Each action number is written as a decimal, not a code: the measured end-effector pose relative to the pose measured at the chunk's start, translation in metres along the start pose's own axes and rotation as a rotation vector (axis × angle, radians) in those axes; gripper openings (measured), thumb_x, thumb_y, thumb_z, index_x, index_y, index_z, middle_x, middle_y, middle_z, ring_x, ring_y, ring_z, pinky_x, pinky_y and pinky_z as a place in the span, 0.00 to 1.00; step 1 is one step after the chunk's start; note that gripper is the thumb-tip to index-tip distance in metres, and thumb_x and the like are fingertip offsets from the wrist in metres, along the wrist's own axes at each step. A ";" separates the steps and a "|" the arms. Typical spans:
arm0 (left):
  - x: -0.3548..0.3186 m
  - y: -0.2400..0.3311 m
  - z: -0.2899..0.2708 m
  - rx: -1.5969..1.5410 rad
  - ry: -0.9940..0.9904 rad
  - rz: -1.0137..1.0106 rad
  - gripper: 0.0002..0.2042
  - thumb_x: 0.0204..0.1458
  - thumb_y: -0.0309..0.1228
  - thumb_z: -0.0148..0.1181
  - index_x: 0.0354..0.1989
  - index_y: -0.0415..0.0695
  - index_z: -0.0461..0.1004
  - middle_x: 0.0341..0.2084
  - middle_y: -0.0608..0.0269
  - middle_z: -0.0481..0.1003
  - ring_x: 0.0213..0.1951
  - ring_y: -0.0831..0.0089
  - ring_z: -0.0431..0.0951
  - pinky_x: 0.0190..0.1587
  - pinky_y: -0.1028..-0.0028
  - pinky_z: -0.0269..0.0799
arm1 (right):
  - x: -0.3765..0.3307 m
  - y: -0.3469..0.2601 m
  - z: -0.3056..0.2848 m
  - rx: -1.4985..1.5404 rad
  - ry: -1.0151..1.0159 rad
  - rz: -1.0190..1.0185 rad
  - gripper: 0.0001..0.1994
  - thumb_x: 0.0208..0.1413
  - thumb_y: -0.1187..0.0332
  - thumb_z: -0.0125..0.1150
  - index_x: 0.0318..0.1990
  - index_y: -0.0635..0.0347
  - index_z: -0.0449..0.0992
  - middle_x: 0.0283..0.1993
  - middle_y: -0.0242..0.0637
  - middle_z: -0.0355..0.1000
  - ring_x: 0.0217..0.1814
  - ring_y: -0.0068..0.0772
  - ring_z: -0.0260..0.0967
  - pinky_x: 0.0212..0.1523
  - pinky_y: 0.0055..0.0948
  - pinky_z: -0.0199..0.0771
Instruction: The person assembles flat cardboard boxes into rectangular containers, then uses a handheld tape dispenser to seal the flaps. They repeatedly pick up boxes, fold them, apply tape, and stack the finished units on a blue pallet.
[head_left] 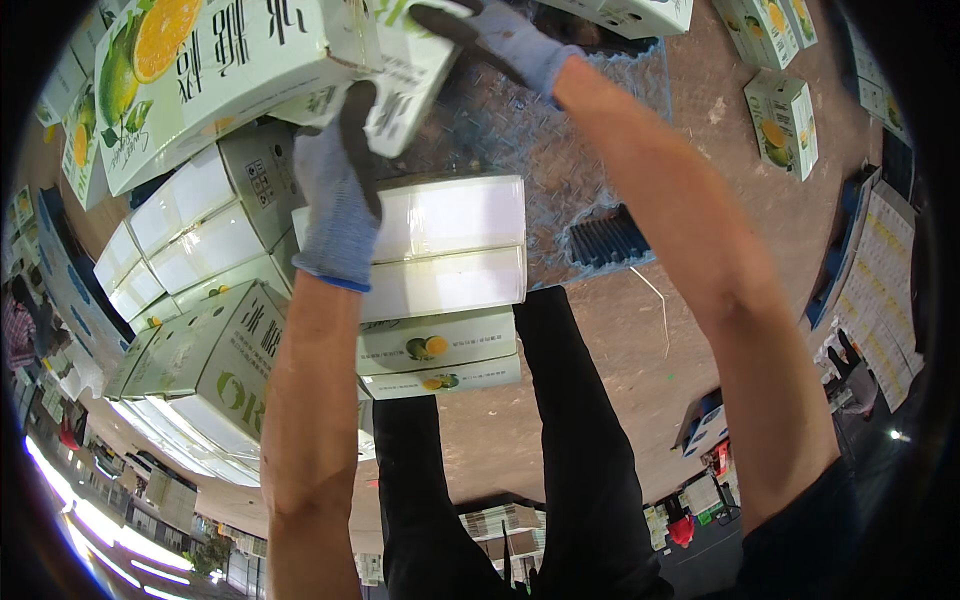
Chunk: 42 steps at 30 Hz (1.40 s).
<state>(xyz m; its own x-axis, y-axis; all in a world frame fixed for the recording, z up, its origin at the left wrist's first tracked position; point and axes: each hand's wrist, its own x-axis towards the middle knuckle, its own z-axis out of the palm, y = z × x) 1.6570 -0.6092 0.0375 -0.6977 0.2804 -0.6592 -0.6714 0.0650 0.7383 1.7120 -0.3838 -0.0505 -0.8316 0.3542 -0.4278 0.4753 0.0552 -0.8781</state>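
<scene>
A green-and-white fruit carton (410, 100), blurred and tilted, is between my two hands at the upper middle. My left hand (340, 190), in a grey knit glove with a dark coated palm, lies against its near left side, the thumb pointing away from me. My right hand (505, 40), gloved the same way, reaches over the carton's far right edge; its fingertips are partly cut off by the upper rim. Just left of it is a large carton (230, 80) printed with an orange and green fruit. White-topped cartons (450, 220) are stacked below, in front of my legs.
More cartons (190, 220) are stacked at my left, with another printed carton (215, 370) nearer. A worn blue pallet (600, 100) with a dark ribbed opening (605, 240) lies on the brown floor. Single cartons (782, 120) stand at the far right, near a printed sheet-like stack (875, 290).
</scene>
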 end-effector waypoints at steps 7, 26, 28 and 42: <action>-0.078 -0.019 0.079 0.658 -0.268 -0.036 0.26 0.60 0.32 0.69 0.61 0.32 0.68 0.45 0.52 0.80 0.48 0.67 0.80 0.50 0.69 0.76 | -0.113 0.025 -0.112 -0.039 0.076 -0.152 0.34 0.63 0.45 0.67 0.69 0.59 0.73 0.66 0.40 0.74 0.68 0.34 0.69 0.65 0.34 0.71; -0.034 0.037 -0.037 1.478 0.088 0.477 0.26 0.65 0.42 0.61 0.58 0.29 0.68 0.54 0.33 0.75 0.58 0.42 0.75 0.61 0.50 0.70 | -0.117 0.042 -0.120 0.114 0.270 0.569 0.21 0.72 0.59 0.58 0.65 0.62 0.75 0.53 0.36 0.81 0.48 0.24 0.80 0.47 0.27 0.80; -0.031 0.010 -0.036 1.694 -0.072 0.394 0.29 0.63 0.45 0.62 0.62 0.33 0.68 0.55 0.38 0.76 0.59 0.42 0.74 0.64 0.47 0.66 | -0.122 0.057 -0.121 -0.170 0.269 0.377 0.20 0.72 0.60 0.57 0.65 0.61 0.75 0.54 0.37 0.81 0.47 0.22 0.79 0.46 0.26 0.80; -0.029 0.007 -0.107 0.705 -0.126 -0.055 0.26 0.68 0.51 0.54 0.65 0.45 0.72 0.61 0.56 0.75 0.56 0.54 0.77 0.61 0.55 0.70 | -0.165 0.028 -0.106 -0.285 0.265 0.251 0.25 0.65 0.57 0.66 0.65 0.61 0.76 0.57 0.40 0.80 0.55 0.29 0.75 0.58 0.31 0.74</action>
<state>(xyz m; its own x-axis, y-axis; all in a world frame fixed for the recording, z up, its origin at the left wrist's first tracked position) 1.6456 -0.7189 0.0465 -0.6052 0.3644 -0.7078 -0.3536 0.6735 0.6491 1.8937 -0.3414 0.0182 -0.5964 0.6138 -0.5172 0.7432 0.1789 -0.6448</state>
